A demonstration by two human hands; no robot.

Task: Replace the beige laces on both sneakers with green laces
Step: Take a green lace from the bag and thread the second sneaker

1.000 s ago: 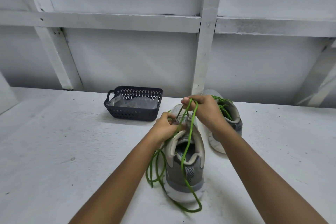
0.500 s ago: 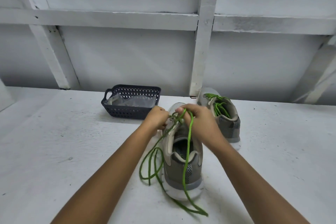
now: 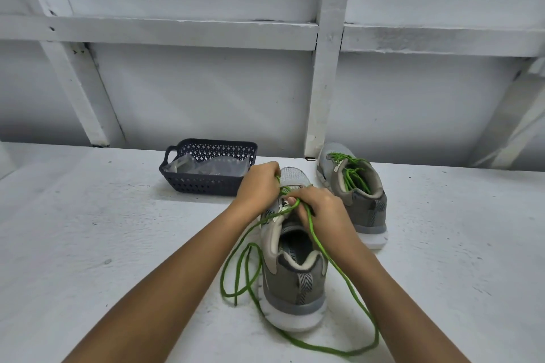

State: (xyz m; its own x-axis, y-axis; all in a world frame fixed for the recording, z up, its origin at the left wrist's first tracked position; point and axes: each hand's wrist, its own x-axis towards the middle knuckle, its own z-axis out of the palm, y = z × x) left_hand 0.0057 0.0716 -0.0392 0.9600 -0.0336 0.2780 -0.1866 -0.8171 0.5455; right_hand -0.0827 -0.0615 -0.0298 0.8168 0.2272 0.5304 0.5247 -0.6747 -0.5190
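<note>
A grey sneaker (image 3: 295,280) stands in front of me, heel toward me, with a green lace (image 3: 342,277) partly threaded near its toe. My left hand (image 3: 259,186) grips one strand of the lace at the sneaker's left side. My right hand (image 3: 320,209) pinches the other strand over the tongue. Both loose ends trail down onto the surface, one looping left of the sneaker, one curving round its heel. A second grey sneaker (image 3: 354,194) stands behind on the right, laced in green.
A dark perforated basket (image 3: 206,183) holding clear plastic bags sits behind on the left. A white wall with beams rises right behind the sneakers. The white surface (image 3: 88,244) spreads wide to the left and right.
Both hands have dropped lower onto the front of the near sneaker, and the raised lace loop has come down. The long strand now lies further right round the heel.
</note>
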